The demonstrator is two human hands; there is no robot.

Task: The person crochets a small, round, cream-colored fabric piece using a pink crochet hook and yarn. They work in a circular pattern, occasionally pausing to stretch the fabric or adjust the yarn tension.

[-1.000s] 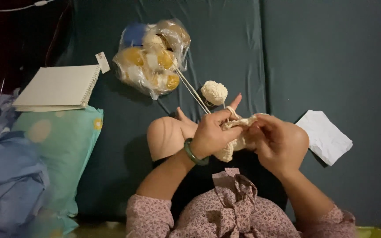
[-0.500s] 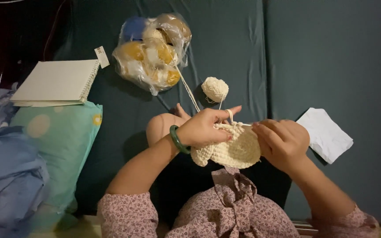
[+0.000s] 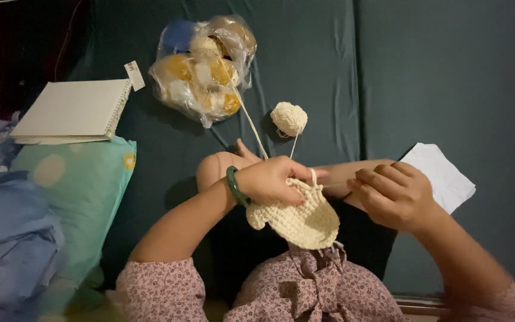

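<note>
Dark green bedding, left hand (image 3: 272, 179) pinching cream crocheted piece (image 3: 299, 217).
Right hand (image 3: 391, 194) curled, grip unclear; clear plastic yarn bag (image 3: 201, 68) upper centre.

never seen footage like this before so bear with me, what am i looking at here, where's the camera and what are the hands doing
There is no machine here: a person works with two bare hands, and one camera worn on the head looks down over their lap.

The left hand, with a green bangle on the wrist, grips the top edge of a cream crocheted piece, which hangs below it. The right hand is curled just beside it, fingers closed; whether they pinch a hook or yarn is too small to tell. A cream strand runs up to a small yarn ball.

They sit on a dark green surface. On it lie a clear plastic bag of yarn balls, yellow, cream and blue, a spiral notebook, a white folded paper, and at the left a light green pillow with blue cloth.
</note>
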